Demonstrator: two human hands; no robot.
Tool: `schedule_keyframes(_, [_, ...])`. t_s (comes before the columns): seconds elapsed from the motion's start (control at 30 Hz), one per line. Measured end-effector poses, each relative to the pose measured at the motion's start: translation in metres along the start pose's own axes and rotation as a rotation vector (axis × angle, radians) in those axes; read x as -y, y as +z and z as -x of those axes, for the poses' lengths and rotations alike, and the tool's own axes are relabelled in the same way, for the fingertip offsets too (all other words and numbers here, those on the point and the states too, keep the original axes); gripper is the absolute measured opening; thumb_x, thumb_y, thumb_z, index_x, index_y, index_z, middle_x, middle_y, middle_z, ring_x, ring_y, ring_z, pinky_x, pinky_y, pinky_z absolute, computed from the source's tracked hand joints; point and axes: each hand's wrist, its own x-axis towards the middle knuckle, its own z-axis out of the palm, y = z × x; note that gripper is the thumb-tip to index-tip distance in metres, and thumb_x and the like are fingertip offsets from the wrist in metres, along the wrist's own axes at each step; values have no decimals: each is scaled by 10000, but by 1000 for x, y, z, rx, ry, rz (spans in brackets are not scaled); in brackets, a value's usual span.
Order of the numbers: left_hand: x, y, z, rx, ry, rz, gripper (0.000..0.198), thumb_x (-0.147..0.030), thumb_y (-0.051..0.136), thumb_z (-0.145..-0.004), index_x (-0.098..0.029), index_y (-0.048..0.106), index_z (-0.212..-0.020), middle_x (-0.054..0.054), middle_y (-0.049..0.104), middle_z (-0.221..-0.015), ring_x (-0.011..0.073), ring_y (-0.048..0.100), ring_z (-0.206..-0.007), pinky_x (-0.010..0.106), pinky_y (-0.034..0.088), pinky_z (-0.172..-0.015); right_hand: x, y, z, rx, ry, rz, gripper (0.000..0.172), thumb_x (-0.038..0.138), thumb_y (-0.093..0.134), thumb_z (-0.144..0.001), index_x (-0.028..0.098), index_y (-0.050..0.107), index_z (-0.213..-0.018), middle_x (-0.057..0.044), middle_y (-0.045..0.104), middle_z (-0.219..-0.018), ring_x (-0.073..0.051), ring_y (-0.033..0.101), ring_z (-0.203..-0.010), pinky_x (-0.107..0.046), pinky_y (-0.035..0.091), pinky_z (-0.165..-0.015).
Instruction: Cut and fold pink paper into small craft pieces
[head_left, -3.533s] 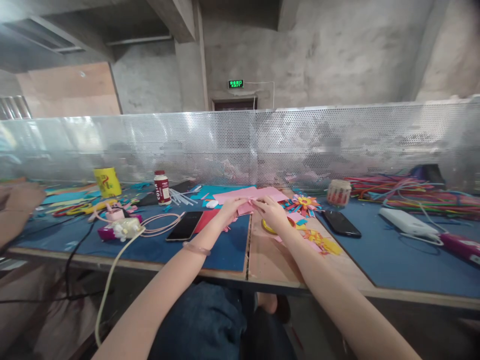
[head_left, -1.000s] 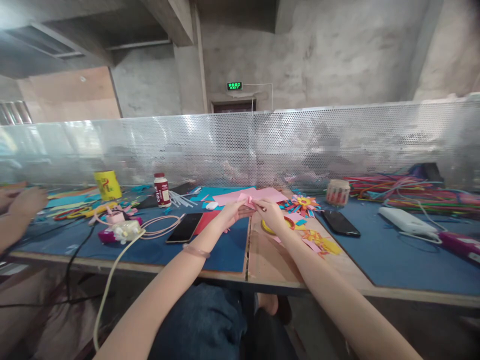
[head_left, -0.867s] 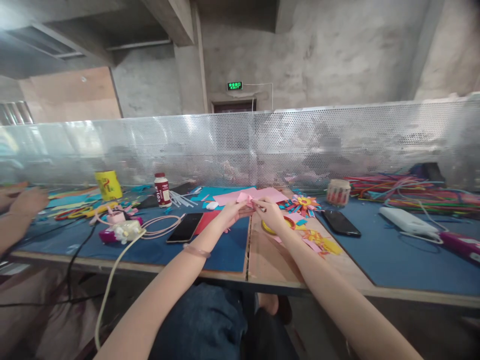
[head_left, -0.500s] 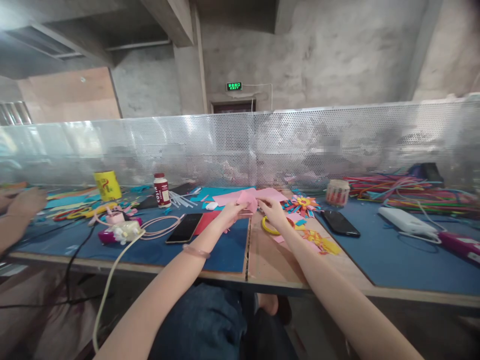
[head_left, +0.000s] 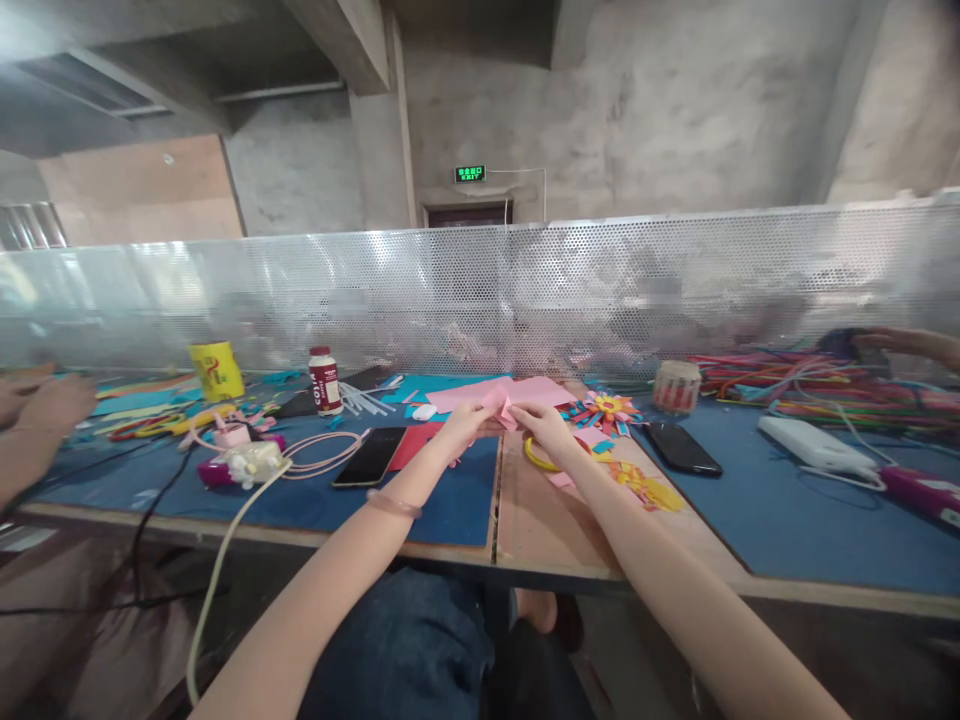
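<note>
Between my two hands is a small folded piece of pink paper (head_left: 507,409). My left hand (head_left: 470,420) pinches its left side, and my right hand (head_left: 542,422) pinches the right side. Behind them lie larger pink paper sheets (head_left: 547,389) on a blue sheet. A roll of yellow tape (head_left: 537,456) sits just under my right wrist. To the right are a multicoloured paper flower (head_left: 604,408) and loose yellow paper pieces (head_left: 645,486). Red paper (head_left: 409,447) lies beside a black phone (head_left: 370,457), left of my left forearm.
A brown-and-white bottle (head_left: 325,381), a yellow can (head_left: 217,371) and a power strip (head_left: 244,463) with cables stand left. At right are a second phone (head_left: 682,447), a jar (head_left: 676,387), a white power bank (head_left: 816,444) and colourful strips (head_left: 810,390). Other people's hands show at both edges.
The pink paper between my fingers has turned and now looks narrower and folded; my right hand has shifted slightly. Another person's arm has come in over the colourful strips at right.
</note>
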Motion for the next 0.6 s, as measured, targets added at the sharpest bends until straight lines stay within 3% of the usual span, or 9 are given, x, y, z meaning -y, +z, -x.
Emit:
schedule_keyframes(0.13, [-2, 1, 1, 38, -24, 9, 389, -446, 602, -755, -78, 649, -871, 149, 701, -803, 220, 669, -758, 386, 487, -824, 0, 1, 1, -45, 13, -5, 386, 479, 605, -691, 151, 661, -885, -1, 601, -699, -70, 472, -504, -178, 373, -434])
schedule_keyframes(0.33, [-3, 4, 5, 135, 60, -20, 331, -272, 682, -720, -69, 646, -979, 162, 692, -927, 231, 664, -850, 388, 469, -878, -2, 5, 0, -97, 21, 24, 401, 486, 584, -706, 154, 649, -922, -13, 626, -733, -78, 482, -500, -186, 382, -423])
schedule_keyframes(0.6, [2, 2, 1, 106, 71, -20, 327, -286, 676, -722, -55, 640, -951, 161, 698, -889, 241, 665, -864, 406, 459, -884, -11, 7, -6, -68, -27, 32, 393, 470, 568, -726, 156, 626, -956, -25, 637, -779, -86, 528, -555, -168, 403, -426])
